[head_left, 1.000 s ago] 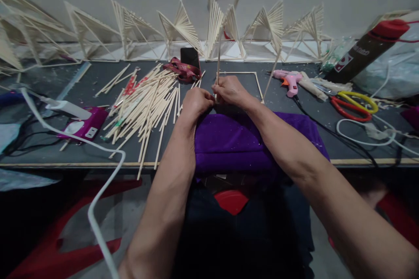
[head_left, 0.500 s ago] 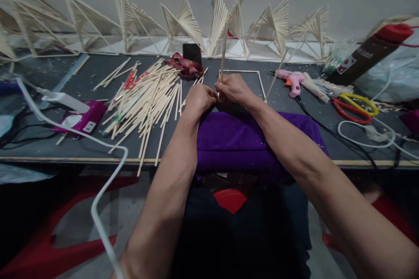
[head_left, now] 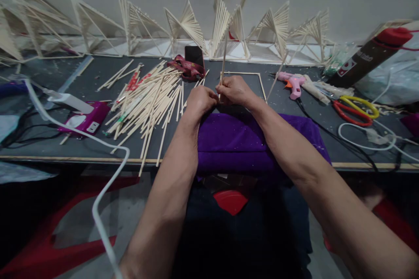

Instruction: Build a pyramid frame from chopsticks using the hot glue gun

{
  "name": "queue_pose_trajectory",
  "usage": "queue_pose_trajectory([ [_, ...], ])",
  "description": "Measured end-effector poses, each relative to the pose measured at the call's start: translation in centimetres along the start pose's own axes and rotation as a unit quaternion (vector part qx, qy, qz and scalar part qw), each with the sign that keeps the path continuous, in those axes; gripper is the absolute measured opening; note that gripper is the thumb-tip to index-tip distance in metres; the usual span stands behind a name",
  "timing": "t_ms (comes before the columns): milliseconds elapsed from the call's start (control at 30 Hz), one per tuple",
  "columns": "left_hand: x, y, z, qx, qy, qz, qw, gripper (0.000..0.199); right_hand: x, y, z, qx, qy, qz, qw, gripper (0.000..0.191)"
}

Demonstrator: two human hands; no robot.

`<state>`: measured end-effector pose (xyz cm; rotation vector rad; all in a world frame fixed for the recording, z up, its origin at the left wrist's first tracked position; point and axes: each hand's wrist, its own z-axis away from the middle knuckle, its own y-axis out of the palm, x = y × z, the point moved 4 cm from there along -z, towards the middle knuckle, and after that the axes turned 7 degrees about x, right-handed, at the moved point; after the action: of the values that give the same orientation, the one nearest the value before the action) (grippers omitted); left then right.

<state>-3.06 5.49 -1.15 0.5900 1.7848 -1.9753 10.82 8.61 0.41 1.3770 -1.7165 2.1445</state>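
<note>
My right hand (head_left: 236, 90) is closed on a thin wooden stick (head_left: 224, 59), which stands nearly upright above the dark table. Close against it, my left hand (head_left: 202, 99) is closed too, fingers pinched near the stick's foot; what they hold is hidden. Behind my hands lies a frame of thin sticks (head_left: 261, 85), its near left corner covered by my hands. A second stick (head_left: 277, 74) leans up from the frame's right corner. A purple cloth (head_left: 235, 133) lies at the table's front edge, under my wrists.
Many loose sticks (head_left: 153, 100) are heaped left of my hands, by a phone (head_left: 194, 56) with a red strap. On the right are a pink glue gun (head_left: 294, 83), scissors (head_left: 353, 111) and a bottle (head_left: 363, 63). Twisted stick structures (head_left: 188, 24) line the wall. A white cable (head_left: 98, 200) hangs at left.
The view has shifted slightly, so everything sits a little lower and to the right. Both hands keep their place at the upright stick.
</note>
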Motion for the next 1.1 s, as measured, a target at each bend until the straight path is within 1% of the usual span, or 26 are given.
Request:
queue_pose_trajectory([
  [67,0.4,0.0,-0.1,-0.001,0.008,0.013,1.000,0.017,0.1,-0.4,0.2,-0.017,0.004,0.017,1.000,0.030],
  [133,0.7,-0.2,-0.2,-0.016,0.013,0.029,0.999,0.016,0.1,-0.7,0.2,-0.035,0.005,0.032,0.999,0.028],
  [200,0.8,-0.7,-0.4,-0.062,0.024,0.060,0.996,0.018,-0.1,-0.7,0.1,-0.038,0.010,0.046,0.998,0.027],
  [300,0.5,-1.2,-0.7,-0.134,0.047,0.149,0.979,0.030,-0.3,-0.2,-0.2,-0.019,0.010,0.053,0.998,0.026],
  [400,-0.5,-1.3,-0.6,-0.159,0.088,0.220,0.958,0.033,-0.2,0.1,-0.1,-0.004,-0.013,0.039,0.999,0.026],
  [500,-1.3,-1.2,-0.2,-0.148,0.114,0.240,0.953,0.029,0.0,-0.1,0.2,0.000,-0.012,0.038,0.999,0.028],
  [600,-1.6,-1.0,-0.1,-0.127,0.109,0.235,0.957,0.028,0.0,-0.2,0.3,-0.008,-0.006,0.040,0.999,0.023],
  [733,-2.0,-0.9,-0.4,-0.141,0.104,0.207,0.963,0.026,-0.2,-0.1,0.0,-0.010,-0.004,0.024,1.000,0.022],
  [867,-2.4,-1.0,-0.6,-0.156,0.109,0.217,0.958,0.027,-0.6,0.2,-0.2,0.012,0.006,0.004,1.000,0.023],
  [933,-2.2,-1.1,-0.5,-0.150,0.101,0.232,0.956,0.027,-0.7,0.2,-0.3,0.019,0.011,0.002,1.000,0.024],
  [1000,-1.4,-1.4,-0.3,-0.137,0.078,0.237,0.958,0.026,-0.7,0.2,-0.3,0.020,0.017,0.007,1.000,0.029],
  [1100,0.1,-1.5,0.0,-0.097,0.027,0.182,0.978,0.020,-0.5,0.1,-0.2,0.014,0.022,0.018,1.000,0.032],
])
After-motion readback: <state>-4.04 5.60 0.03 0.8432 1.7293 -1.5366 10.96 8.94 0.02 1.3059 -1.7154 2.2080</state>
